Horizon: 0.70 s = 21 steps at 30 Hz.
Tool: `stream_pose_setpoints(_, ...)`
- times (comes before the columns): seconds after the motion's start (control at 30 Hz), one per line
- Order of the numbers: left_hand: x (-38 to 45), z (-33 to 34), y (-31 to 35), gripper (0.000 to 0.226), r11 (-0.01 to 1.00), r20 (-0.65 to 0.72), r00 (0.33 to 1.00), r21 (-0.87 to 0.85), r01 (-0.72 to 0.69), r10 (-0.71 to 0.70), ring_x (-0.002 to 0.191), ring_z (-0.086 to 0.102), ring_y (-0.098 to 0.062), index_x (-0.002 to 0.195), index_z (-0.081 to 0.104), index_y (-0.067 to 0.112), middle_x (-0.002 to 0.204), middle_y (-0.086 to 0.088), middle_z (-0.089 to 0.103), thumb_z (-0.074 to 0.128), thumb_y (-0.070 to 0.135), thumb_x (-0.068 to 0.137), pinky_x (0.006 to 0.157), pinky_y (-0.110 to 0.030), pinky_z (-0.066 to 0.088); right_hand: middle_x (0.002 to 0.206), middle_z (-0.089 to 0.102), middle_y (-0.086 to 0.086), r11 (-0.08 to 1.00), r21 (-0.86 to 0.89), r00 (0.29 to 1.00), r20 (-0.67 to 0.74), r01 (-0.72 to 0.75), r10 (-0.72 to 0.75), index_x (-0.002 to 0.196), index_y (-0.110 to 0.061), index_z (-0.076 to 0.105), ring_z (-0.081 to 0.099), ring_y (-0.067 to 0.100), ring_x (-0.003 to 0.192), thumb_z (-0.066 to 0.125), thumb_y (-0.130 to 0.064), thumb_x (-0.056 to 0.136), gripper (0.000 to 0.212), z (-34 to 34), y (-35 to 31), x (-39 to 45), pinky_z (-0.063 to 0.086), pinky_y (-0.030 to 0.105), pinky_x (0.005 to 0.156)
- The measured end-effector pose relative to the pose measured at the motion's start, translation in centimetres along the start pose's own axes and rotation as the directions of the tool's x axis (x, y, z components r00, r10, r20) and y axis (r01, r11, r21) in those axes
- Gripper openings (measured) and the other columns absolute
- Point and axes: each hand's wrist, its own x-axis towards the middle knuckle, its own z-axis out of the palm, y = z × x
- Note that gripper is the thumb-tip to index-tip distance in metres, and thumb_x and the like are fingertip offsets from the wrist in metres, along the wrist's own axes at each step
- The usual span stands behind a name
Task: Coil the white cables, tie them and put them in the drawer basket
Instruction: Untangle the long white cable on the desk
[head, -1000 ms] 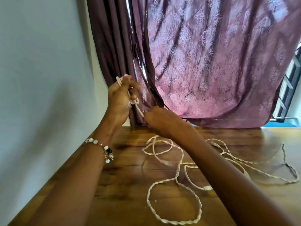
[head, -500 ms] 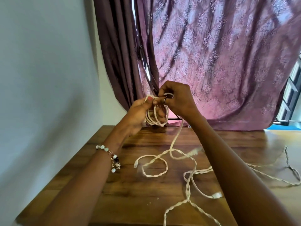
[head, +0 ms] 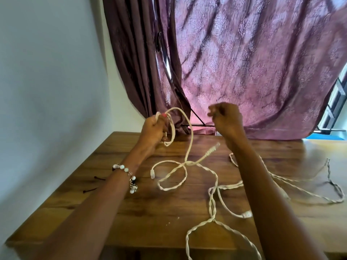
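A person's left hand (head: 153,129), raised above the far edge of a wooden bench (head: 131,212), grips a small coil (head: 170,128) of white cable in a closed grip, thumb pressed over the loops. From the coil a single strand arcs up, then drops to the bench, where the rest of the cable (head: 212,199) lies in loose, twisted loops, with white plugs showing at several ends. The right hand (head: 226,121) is raised beside the coil, right of it and apart from it, fingers curled; it is blurred, and whether it pinches anything cannot be told. A beaded bracelet (head: 127,175) circles the left wrist. Beyond the bench hangs a patterned maroon curtain (head: 244,62); a pale wall (head: 47,81) stands to the bench's left. No writing or label is legible.
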Motion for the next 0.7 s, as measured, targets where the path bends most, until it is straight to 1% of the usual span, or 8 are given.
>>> stream_pose_setpoints(0.03,0.2,-0.3,-0.2,0.029,1.000,-0.033,0.999,-0.003,0.008,-0.009,0.042,0.037,-0.009,0.083,0.059,0.009,0.048,0.008,0.043,0.045,0.027,0.101,0.042,-0.022,0.032,0.094,0.071,0.014,0.997,-0.057,0.978,0.200,-0.057,0.067,0.094,-0.007,0.069,0.065,0.024,0.086,0.049,0.003,0.089,0.023,-0.9,0.6,-0.7,0.054,0.040,0.076)
stream_pose_setpoints(0.1,0.6,-0.7,-0.4,0.027,0.999,-0.061,0.998,0.009,0.032,-0.031,0.039,0.035,-0.006,0.080,0.057,0.014,0.044,0.013,0.042,0.045,0.027,0.101,0.044,-0.023,0.032,0.101,0.070,0.017,0.983,-0.171,0.795,0.587,-0.061,0.151,0.103,-0.006,0.069,0.064,0.028,0.091,0.048,0.010,0.087,0.031,-2.3,2.0,-2.4,0.048,0.037,0.072)
stream_pose_setpoints(0.17,0.8,-0.7,-0.7,0.028,0.998,-0.077,0.996,0.029,0.049,-0.046,0.039,0.035,-0.005,0.079,0.055,0.015,0.042,0.013,0.042,0.044,0.027,0.101,0.045,-0.024,0.032,0.107,0.070,0.017,0.984,-0.174,0.597,0.784,-0.050,0.169,0.113,-0.005,0.066,0.065,0.026,0.103,0.049,0.015,0.084,0.039,-2.8,3.0,-3.9,0.049,0.037,0.081)
stream_pose_setpoints(0.23,1.0,-0.6,-1.1,0.029,0.998,-0.095,0.994,0.030,0.050,-0.047,0.040,0.034,-0.007,0.079,0.055,0.014,0.046,0.011,0.040,0.043,0.028,0.101,0.045,-0.025,0.032,0.104,0.071,0.019,0.983,-0.174,0.501,0.846,-0.061,0.181,0.114,-0.001,0.064,0.069,0.021,0.096,0.049,0.020,0.082,0.041,-2.3,3.4,-4.6,0.051,0.034,0.081)
stream_pose_setpoints(0.33,1.0,-0.5,-1.3,0.028,0.998,-0.120,0.991,0.038,0.057,-0.052,0.044,0.035,-0.009,0.080,0.055,0.015,0.054,0.005,0.040,0.043,0.028,0.101,0.044,-0.025,0.034,0.090,0.072,0.022,0.986,-0.166,0.555,0.818,-0.026,0.152,0.100,-0.001,0.068,0.069,0.018,0.071,0.047,0.025,0.080,0.039,-1.1,3.6,-4.3,0.051,0.031,0.062)
stream_pose_setpoints(0.5,1.9,-2.0,-2.0,0.030,0.976,-0.149,0.989,0.215,0.040,-0.007,0.051,0.044,-0.017,0.088,0.057,0.009,0.059,0.000,0.047,0.047,0.036,0.098,0.055,-0.036,0.041,0.078,0.073,0.017,1.000,-0.027,0.775,0.631,-0.011,0.026,0.088,0.000,0.071,0.065,0.019,0.055,0.052,0.024,0.080,0.032,-0.2,3.2,-1.2,0.043,0.022,0.044)
stream_pose_setpoints(0.57,2.1,-2.5,-2.4,0.035,0.934,-0.147,0.988,0.357,0.017,0.038,0.061,0.054,-0.026,0.088,0.057,0.006,0.066,-0.007,0.055,0.046,0.038,0.098,0.063,-0.046,0.046,0.064,0.072,0.005,0.999,0.030,0.839,0.545,-0.017,-0.001,0.094,0.007,0.069,0.064,0.010,0.049,0.053,0.024,0.080,0.027,0.0,2.6,0.1,0.044,0.019,0.043)
stream_pose_setpoints(0.7,2.2,-2.9,-3.1,0.033,0.775,-0.181,0.970,0.631,-0.014,0.164,0.082,0.059,-0.030,0.100,0.053,0.000,0.086,-0.013,0.062,0.041,0.031,0.101,0.065,-0.035,0.039,0.060,0.069,0.001,0.993,0.084,0.903,0.415,0.083,-0.111,0.099,0.010,0.068,0.064,0.005,0.055,0.064,0.017,0.077,0.024,0.5,1.3,2.3,0.050,0.018,0.057)
